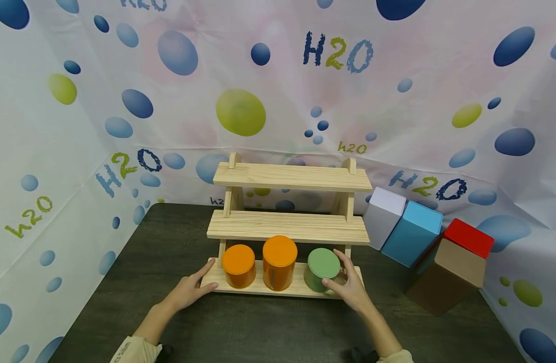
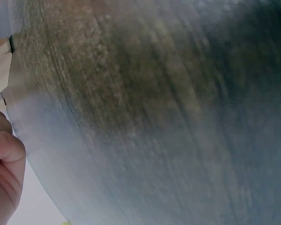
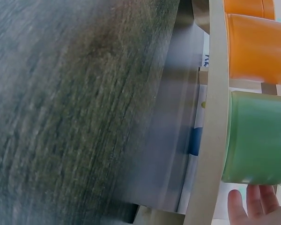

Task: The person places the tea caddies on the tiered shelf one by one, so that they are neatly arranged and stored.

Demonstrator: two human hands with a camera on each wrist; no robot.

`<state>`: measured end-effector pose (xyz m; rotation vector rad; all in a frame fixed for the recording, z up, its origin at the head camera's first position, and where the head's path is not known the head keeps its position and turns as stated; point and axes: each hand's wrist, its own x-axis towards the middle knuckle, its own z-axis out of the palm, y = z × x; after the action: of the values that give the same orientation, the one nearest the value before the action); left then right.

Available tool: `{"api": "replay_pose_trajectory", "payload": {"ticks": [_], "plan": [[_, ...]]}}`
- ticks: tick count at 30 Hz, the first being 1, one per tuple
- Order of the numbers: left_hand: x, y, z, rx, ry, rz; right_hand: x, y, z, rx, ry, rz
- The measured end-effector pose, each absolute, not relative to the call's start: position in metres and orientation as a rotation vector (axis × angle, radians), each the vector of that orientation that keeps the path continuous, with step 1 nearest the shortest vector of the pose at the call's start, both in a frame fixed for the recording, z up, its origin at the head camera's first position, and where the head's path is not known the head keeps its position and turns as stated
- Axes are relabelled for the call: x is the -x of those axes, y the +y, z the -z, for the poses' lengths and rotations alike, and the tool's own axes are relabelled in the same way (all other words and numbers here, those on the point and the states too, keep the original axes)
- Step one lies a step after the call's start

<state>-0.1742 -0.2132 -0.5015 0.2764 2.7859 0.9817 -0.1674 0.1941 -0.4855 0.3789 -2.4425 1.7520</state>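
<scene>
A green canister (image 1: 322,269) stands at the right of the bottom shelf (image 1: 299,280) of a three-tier wooden stand. My right hand (image 1: 352,290) holds its right side, thumb in front and fingers behind; in the right wrist view the fingertips (image 3: 254,201) meet the green canister (image 3: 257,138). Left of it stand a taller orange canister (image 1: 279,262) and a shorter orange one (image 1: 238,266). My left hand (image 1: 187,292) grips the bottom shelf's left end between thumb and index finger. In the left wrist view, the curled left hand (image 2: 7,164) shows at the left edge, beside pale wood (image 2: 1,70).
The stand's middle shelf (image 1: 287,227) and top shelf (image 1: 291,176) rise behind the canisters. Right of the stand are a white box (image 1: 383,217), a blue box (image 1: 411,233), a red box (image 1: 469,237) and a brown box (image 1: 448,275). A patterned sheet (image 1: 278,75) hangs behind the dark table (image 1: 241,333).
</scene>
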Motion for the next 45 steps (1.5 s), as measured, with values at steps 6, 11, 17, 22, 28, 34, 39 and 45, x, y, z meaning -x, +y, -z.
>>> {"api": "replay_pose_trajectory", "payload": {"ticks": [6, 11, 17, 22, 28, 34, 39, 45], "plan": [[0.175, -0.214, 0.500, -0.266, 2.765, -0.987, 0.165, 0.198, 0.484, -0.401, -2.390, -1.699], [0.175, -0.214, 0.500, -0.258, 2.757, -0.985, 0.164, 0.204, 0.482, -0.414, -2.290, -1.662], [0.174, -0.214, 0.501, -0.250, 2.768, -0.974, 0.154, 0.200, 0.461, -0.260, -2.088, -1.694], [0.173, -0.214, 0.500, -0.247, 2.765, -0.973, 0.153, 0.202, 0.456, -0.081, -1.929, -1.596], [0.173, -0.214, 0.501, -0.251, 2.767, -0.965, 0.159, 0.213, 0.464, 0.109, -1.787, -1.532], [0.174, -0.214, 0.502, -0.252, 2.760, -0.969, 0.167, 0.225, 0.474, 0.396, -1.654, -1.470], [0.174, -0.213, 0.503, -0.248, 2.760, -0.969, 0.168, 0.229, 0.470, 0.562, -1.491, -1.393], [0.174, -0.213, 0.503, -0.246, 2.753, -0.980, 0.169, 0.246, 0.464, 0.592, -1.335, -1.245]]}}
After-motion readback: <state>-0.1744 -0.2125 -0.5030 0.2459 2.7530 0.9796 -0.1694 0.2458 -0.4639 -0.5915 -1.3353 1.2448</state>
